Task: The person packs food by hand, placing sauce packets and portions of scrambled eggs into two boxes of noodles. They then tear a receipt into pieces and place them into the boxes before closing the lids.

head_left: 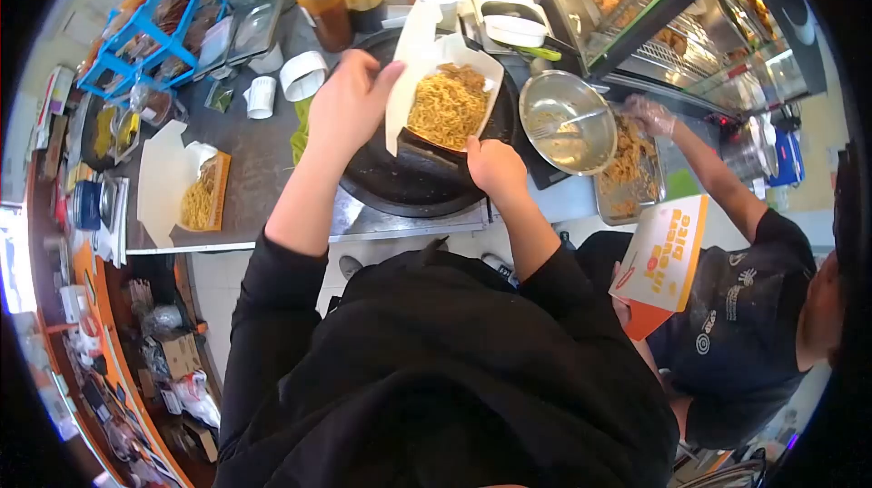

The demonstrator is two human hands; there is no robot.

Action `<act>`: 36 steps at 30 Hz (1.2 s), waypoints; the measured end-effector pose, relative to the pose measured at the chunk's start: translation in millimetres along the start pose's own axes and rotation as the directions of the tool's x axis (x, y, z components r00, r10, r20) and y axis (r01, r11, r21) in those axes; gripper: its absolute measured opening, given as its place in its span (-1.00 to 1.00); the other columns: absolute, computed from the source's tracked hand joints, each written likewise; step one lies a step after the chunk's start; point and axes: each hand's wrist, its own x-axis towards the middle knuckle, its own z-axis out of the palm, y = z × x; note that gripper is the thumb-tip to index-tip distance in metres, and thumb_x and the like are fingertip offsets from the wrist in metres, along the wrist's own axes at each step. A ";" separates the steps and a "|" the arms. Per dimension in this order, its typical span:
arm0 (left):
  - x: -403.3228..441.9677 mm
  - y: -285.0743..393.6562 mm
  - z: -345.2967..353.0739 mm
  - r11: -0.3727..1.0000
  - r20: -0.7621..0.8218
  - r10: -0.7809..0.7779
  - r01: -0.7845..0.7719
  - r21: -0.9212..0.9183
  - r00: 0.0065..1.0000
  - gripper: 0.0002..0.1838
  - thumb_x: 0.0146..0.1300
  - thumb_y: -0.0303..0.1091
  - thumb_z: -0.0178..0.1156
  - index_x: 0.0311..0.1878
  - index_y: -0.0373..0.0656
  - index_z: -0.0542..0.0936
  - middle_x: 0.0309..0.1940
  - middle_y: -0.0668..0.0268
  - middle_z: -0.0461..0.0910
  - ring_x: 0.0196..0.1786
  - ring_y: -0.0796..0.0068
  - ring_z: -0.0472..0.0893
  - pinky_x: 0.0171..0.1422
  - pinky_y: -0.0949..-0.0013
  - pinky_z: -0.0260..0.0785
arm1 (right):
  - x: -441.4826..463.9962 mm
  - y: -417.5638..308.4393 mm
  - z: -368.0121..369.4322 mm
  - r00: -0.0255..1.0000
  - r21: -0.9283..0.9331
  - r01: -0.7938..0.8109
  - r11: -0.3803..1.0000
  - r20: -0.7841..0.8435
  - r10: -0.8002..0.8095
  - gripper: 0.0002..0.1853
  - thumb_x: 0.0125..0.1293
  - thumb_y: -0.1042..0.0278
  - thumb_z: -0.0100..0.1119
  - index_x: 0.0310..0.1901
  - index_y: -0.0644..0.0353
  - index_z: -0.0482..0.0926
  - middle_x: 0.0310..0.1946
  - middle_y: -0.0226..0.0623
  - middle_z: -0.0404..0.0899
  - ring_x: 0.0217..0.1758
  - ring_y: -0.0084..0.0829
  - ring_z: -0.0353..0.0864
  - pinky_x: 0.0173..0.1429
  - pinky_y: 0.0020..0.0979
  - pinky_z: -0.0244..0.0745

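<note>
A takeaway box of noodles (450,111), with browner pieces on top at the back, is held over a round black pan (391,181). My right hand (497,165) grips the box's near right corner. At the box's raised white lid (414,47) is my left hand (352,97), its thumb and fingers bent; whether they touch the lid is unclear. Another open box (205,188) with noodles stands on the counter at the left.
Steel bowl (568,122) with a utensil, right of the pan. Sauce bottles (322,6) and a white cup (260,97) sit behind. At the right a co-worker's gloved hand (650,114) reaches over a food tray (630,170); their other hand holds a printed box (661,252).
</note>
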 end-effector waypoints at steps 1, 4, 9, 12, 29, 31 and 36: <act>10.8 8.6 3.9 0.995 0.127 -0.017 0.004 0.099 0.992 -0.43 0.27 0.26 0.05 -0.24 -0.15 0.61 -0.35 0.03 0.62 -0.21 0.01 0.62 -0.16 0.11 0.40 | 3.7 4.2 2.9 1.000 0.013 0.012 1.000 -0.028 -0.012 -0.49 0.38 0.05 -0.20 -0.31 0.30 0.67 -0.29 0.07 0.66 -0.16 0.11 0.64 0.02 -0.04 0.50; 42.0 -6.5 6.6 0.967 0.272 0.143 -0.193 0.166 0.951 -0.51 0.35 0.07 -0.06 -0.26 -0.20 0.62 -0.30 -0.02 0.62 -0.15 -0.04 0.60 -0.05 0.05 0.41 | -0.1 -16.6 15.1 0.997 0.021 0.059 0.998 -0.050 -0.058 -0.52 0.36 0.12 -0.22 -0.32 0.31 0.67 -0.30 0.09 0.65 -0.17 0.10 0.64 0.00 -0.03 0.50; 42.7 15.1 14.0 0.970 0.310 0.204 -0.235 0.065 0.929 -0.57 0.38 -0.07 -0.13 -0.21 -0.21 0.62 -0.18 -0.03 0.62 -0.07 -0.04 0.58 0.05 0.04 0.40 | 0.4 -10.6 1.5 0.979 -0.039 0.039 0.998 -0.197 -0.046 -0.55 0.34 0.15 -0.20 -0.41 0.29 0.64 -0.37 0.07 0.65 -0.24 0.10 0.64 -0.06 -0.01 0.51; 38.5 14.7 0.8 0.970 0.236 0.238 -0.244 -0.006 0.942 -0.56 0.38 -0.07 -0.11 -0.24 -0.25 0.60 -0.29 -0.06 0.61 -0.14 -0.07 0.59 -0.04 0.04 0.41 | 3.7 -7.7 -3.3 0.950 -0.069 0.104 0.992 -0.287 -0.119 -0.57 0.33 0.16 -0.16 -0.46 0.29 0.61 -0.42 0.06 0.64 -0.30 0.11 0.64 -0.12 0.00 0.52; -130.7 -131.4 -164.5 0.942 0.056 -0.183 0.191 -0.275 0.982 -0.64 0.28 -0.20 0.06 -0.49 -0.33 0.53 -0.62 -0.04 0.49 -0.47 -0.10 0.54 -0.36 0.06 0.36 | -33.9 -198.6 44.1 0.742 -0.090 0.667 0.740 0.175 -0.647 -0.64 0.31 0.18 -0.07 -0.47 0.25 0.60 -0.46 0.02 0.61 -0.36 0.04 0.61 -0.21 -0.01 0.50; -143.1 -168.6 -161.7 0.870 0.191 -0.254 0.310 -0.382 0.948 -0.65 0.22 -0.21 0.11 -0.52 -0.33 0.55 -0.64 -0.03 0.50 -0.51 -0.04 0.57 -0.38 0.09 0.39 | -25.8 -226.5 64.9 0.675 -0.166 0.734 0.659 0.283 -0.681 -0.64 0.31 0.17 -0.08 -0.44 0.23 0.61 -0.43 0.00 0.63 -0.35 0.02 0.62 -0.21 -0.02 0.51; -164.4 -228.6 -141.1 0.816 0.403 -0.237 0.406 -0.410 0.884 -0.61 0.18 -0.13 0.14 -0.49 -0.33 0.60 -0.63 -0.03 0.53 -0.50 0.00 0.59 -0.32 0.12 0.43 | -4.4 -285.9 114.2 0.588 -0.358 0.809 0.467 0.514 -0.625 -0.66 0.31 0.12 -0.05 -0.38 0.18 0.61 -0.45 -0.07 0.63 -0.31 -0.01 0.64 -0.24 -0.03 0.50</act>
